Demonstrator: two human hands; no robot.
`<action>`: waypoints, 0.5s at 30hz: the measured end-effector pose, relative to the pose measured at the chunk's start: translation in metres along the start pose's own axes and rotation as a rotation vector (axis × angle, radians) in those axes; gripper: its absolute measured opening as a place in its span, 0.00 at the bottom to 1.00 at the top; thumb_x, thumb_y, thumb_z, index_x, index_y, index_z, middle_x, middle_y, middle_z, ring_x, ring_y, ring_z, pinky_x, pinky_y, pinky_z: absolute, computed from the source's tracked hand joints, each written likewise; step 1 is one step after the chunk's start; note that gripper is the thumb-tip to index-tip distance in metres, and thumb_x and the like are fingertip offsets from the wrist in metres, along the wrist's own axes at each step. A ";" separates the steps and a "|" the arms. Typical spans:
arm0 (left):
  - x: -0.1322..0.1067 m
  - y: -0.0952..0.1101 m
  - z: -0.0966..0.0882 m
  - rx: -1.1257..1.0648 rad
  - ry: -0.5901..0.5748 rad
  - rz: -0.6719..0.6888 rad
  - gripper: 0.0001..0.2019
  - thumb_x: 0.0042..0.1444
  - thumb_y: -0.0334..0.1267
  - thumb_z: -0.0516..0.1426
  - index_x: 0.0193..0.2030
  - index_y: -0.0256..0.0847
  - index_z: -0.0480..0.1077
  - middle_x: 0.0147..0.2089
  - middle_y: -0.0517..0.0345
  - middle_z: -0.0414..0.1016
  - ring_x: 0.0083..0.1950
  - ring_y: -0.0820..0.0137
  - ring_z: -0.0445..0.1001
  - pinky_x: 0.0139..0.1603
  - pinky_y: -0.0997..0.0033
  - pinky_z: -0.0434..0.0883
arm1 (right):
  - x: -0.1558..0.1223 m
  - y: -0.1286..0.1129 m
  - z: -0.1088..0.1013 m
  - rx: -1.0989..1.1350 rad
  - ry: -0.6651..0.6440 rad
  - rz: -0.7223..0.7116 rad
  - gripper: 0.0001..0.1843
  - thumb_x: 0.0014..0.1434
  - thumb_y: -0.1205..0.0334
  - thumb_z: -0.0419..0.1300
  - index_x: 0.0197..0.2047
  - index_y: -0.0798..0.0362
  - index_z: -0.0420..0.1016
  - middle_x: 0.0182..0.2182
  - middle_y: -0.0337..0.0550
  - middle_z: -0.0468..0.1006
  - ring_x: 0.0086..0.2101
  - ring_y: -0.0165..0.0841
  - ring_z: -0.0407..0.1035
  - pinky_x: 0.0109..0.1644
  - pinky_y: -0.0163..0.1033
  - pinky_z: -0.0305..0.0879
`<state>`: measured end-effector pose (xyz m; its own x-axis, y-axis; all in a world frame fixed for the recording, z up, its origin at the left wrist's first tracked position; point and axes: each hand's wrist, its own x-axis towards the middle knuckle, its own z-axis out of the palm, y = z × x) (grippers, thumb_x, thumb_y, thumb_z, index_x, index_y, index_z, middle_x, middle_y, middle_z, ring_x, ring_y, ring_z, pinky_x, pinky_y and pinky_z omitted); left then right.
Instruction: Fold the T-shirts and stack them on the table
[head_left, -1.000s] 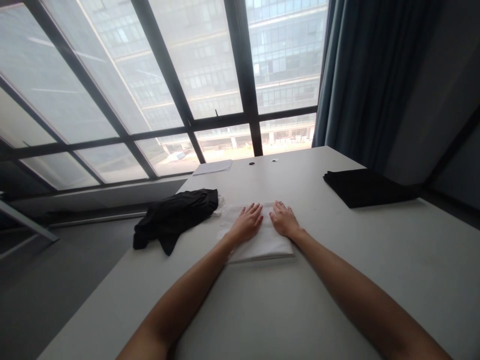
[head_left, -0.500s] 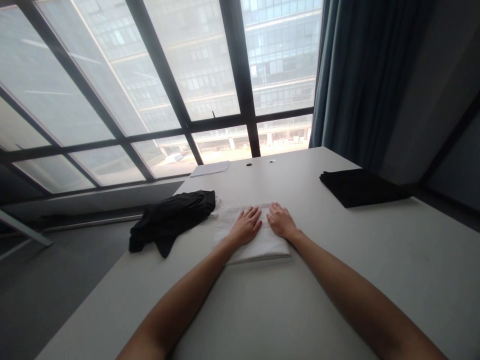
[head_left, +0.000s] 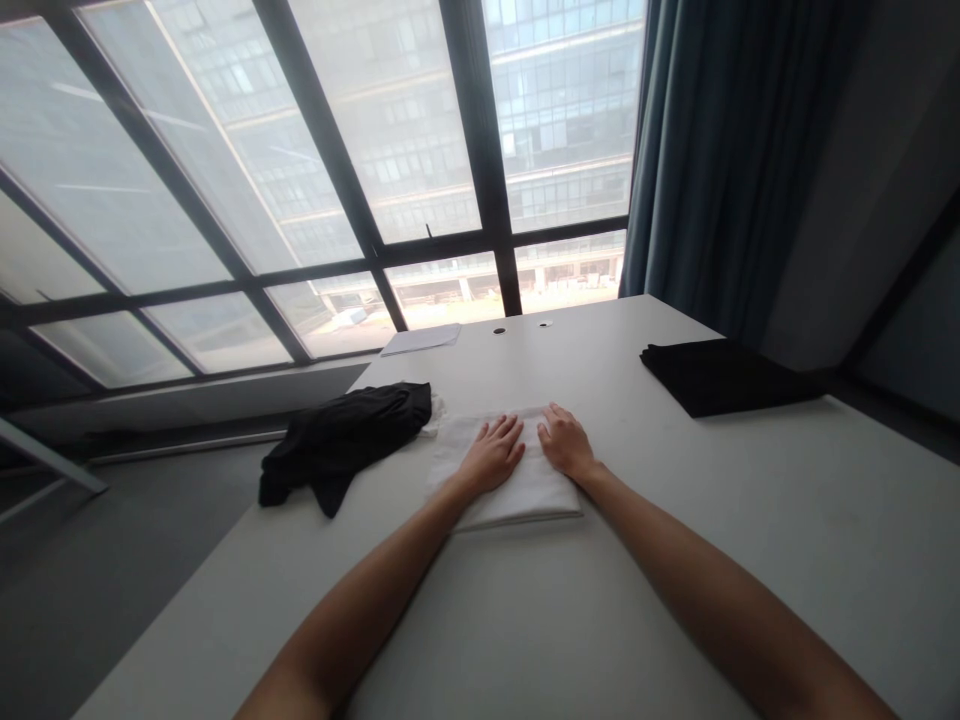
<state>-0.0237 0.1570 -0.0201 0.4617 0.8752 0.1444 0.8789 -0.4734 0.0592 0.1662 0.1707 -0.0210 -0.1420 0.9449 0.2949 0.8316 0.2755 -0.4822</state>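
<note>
A white cloth, folded into a flat rectangle, lies on the table in front of me. My left hand rests flat on its middle, palm down with the fingers spread. Over the cloth's right side is my right hand, palm down, its fingers pointing away from me and the thumb apart from them. The fingertips touch near the far right corner, and nothing shows gripped in either hand.
A crumpled black garment hangs partly over the table's left edge, with some white fabric beside it. A folded black cloth lies on the right. Papers and two cable holes are at the far end of the white table, before the windows.
My right hand has shifted slightly to the right, and its fingers look closer together. The left hand stays in place on the white cloth.
</note>
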 end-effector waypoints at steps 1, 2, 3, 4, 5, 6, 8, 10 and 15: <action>0.000 0.000 0.001 -0.003 0.003 0.000 0.27 0.72 0.47 0.42 0.73 0.38 0.55 0.76 0.47 0.50 0.77 0.58 0.46 0.74 0.48 0.47 | 0.000 -0.002 -0.003 0.004 0.011 0.014 0.26 0.68 0.60 0.48 0.65 0.62 0.68 0.66 0.57 0.66 0.64 0.41 0.58 0.67 0.41 0.51; 0.000 -0.001 0.001 -0.005 0.006 0.002 0.27 0.72 0.47 0.43 0.73 0.38 0.55 0.76 0.47 0.50 0.77 0.57 0.46 0.74 0.48 0.47 | 0.000 -0.003 -0.006 0.013 0.011 0.037 0.26 0.68 0.60 0.48 0.64 0.61 0.69 0.64 0.57 0.67 0.63 0.42 0.60 0.67 0.41 0.52; 0.000 -0.001 0.002 -0.007 0.009 0.002 0.27 0.72 0.47 0.43 0.73 0.39 0.55 0.76 0.47 0.50 0.77 0.57 0.46 0.74 0.48 0.47 | 0.000 -0.005 -0.009 0.025 -0.001 0.064 0.25 0.67 0.61 0.48 0.63 0.60 0.70 0.63 0.57 0.69 0.62 0.43 0.61 0.66 0.42 0.54; 0.000 -0.001 0.002 -0.010 0.010 0.002 0.27 0.72 0.47 0.43 0.73 0.39 0.55 0.76 0.47 0.50 0.77 0.57 0.46 0.74 0.48 0.47 | 0.001 -0.006 -0.013 0.038 -0.020 0.093 0.24 0.67 0.61 0.49 0.62 0.60 0.71 0.62 0.58 0.70 0.61 0.44 0.63 0.65 0.42 0.55; 0.000 -0.001 0.001 -0.012 0.009 0.002 0.27 0.72 0.47 0.43 0.73 0.39 0.55 0.76 0.47 0.50 0.77 0.57 0.46 0.74 0.48 0.47 | 0.002 -0.007 -0.016 0.050 -0.043 0.121 0.24 0.67 0.60 0.49 0.61 0.59 0.71 0.61 0.59 0.71 0.60 0.45 0.64 0.63 0.43 0.57; 0.000 -0.001 0.001 -0.014 0.005 0.001 0.27 0.72 0.47 0.43 0.73 0.39 0.55 0.76 0.47 0.50 0.77 0.57 0.46 0.74 0.48 0.47 | 0.003 -0.007 -0.019 0.061 -0.066 0.149 0.24 0.66 0.60 0.49 0.60 0.59 0.72 0.59 0.61 0.73 0.58 0.45 0.66 0.62 0.43 0.59; 0.000 -0.001 0.000 -0.018 -0.008 -0.002 0.27 0.72 0.47 0.43 0.73 0.39 0.55 0.76 0.47 0.50 0.77 0.57 0.46 0.74 0.48 0.47 | 0.006 -0.005 -0.025 0.075 -0.108 0.198 0.23 0.65 0.58 0.51 0.57 0.60 0.75 0.55 0.64 0.76 0.55 0.47 0.70 0.59 0.44 0.62; 0.000 0.000 -0.002 -0.021 -0.015 -0.006 0.27 0.72 0.47 0.43 0.73 0.39 0.56 0.76 0.47 0.50 0.77 0.57 0.46 0.74 0.48 0.46 | 0.010 0.000 -0.029 0.089 -0.148 0.241 0.21 0.63 0.57 0.54 0.52 0.60 0.78 0.50 0.66 0.79 0.51 0.49 0.73 0.55 0.45 0.65; -0.001 0.009 -0.012 -0.019 0.039 -0.033 0.25 0.69 0.44 0.48 0.70 0.41 0.60 0.74 0.45 0.55 0.74 0.53 0.52 0.71 0.46 0.53 | 0.019 0.014 -0.031 0.194 -0.258 0.349 0.12 0.55 0.59 0.63 0.37 0.59 0.80 0.33 0.61 0.82 0.39 0.49 0.78 0.42 0.45 0.71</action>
<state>-0.0177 0.1503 -0.0082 0.4275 0.8859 0.1800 0.8908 -0.4467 0.0833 0.1917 0.1866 0.0037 -0.0212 0.9932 -0.1145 0.7411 -0.0612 -0.6686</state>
